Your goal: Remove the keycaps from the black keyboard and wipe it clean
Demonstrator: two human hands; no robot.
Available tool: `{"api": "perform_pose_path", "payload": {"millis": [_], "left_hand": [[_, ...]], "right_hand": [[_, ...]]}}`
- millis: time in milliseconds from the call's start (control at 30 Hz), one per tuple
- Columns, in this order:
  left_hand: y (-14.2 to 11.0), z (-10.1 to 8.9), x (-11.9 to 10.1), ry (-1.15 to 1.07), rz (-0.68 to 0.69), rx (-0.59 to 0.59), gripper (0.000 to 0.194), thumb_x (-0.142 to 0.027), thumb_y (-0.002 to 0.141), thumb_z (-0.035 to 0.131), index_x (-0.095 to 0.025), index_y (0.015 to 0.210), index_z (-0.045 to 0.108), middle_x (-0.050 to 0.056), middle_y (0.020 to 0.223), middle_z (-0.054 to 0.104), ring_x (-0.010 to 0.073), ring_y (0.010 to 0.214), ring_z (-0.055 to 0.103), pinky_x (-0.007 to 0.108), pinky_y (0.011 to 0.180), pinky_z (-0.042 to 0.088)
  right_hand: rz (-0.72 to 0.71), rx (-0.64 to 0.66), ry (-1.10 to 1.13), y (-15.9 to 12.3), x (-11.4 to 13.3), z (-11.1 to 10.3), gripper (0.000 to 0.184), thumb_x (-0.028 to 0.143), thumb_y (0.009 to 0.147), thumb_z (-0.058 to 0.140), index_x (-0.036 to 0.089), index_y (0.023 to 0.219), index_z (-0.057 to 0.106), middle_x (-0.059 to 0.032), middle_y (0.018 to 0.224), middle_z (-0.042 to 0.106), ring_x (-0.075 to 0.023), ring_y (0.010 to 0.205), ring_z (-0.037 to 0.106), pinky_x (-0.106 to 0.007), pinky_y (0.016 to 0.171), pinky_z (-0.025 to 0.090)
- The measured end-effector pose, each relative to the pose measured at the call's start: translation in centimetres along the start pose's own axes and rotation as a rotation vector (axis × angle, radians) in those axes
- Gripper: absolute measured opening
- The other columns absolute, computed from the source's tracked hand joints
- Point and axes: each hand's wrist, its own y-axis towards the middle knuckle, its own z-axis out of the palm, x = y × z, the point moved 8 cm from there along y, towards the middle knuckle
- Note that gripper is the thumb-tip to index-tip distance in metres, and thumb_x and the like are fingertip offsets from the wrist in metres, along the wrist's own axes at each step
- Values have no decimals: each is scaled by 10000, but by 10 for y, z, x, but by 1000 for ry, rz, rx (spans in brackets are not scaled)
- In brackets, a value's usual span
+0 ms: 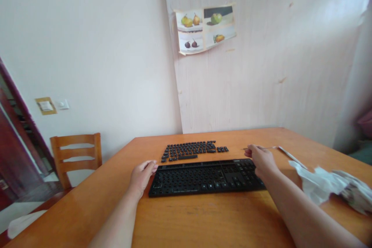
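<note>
A black keyboard [203, 178] with most keycaps taken off lies on the orange wooden table [203, 221]. Behind it, the loose black keycaps [190, 150] are laid out in rows. My left hand [142, 176] rests at the keyboard's left end, fingers curled against its corner. My right hand [260, 159] sits over the keyboard's right end and pinches a thin stick-like tool [269, 148] whose ends stick out on both sides of the fingers.
Crumpled white cloths or wipes [328, 186] lie on the table at the right, beside a thin white strip [292, 157]. A wooden chair [75, 155] stands at the table's far left. A fruit picture [205, 27] hangs on the wall.
</note>
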Motion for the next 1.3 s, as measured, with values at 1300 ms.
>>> {"api": "perform_pose_path", "payload": {"millis": [1300], "left_hand": [[-26, 68, -113, -67, 116, 22, 415, -533, 757, 611, -141, 872, 682, 113, 880, 745, 194, 767, 679, 273, 662, 480]], "right_hand": [[-195, 1166, -376, -158, 29, 100, 340, 505, 891, 533, 171, 849, 573, -24, 742, 658, -110, 589, 548, -228, 554, 429]]}}
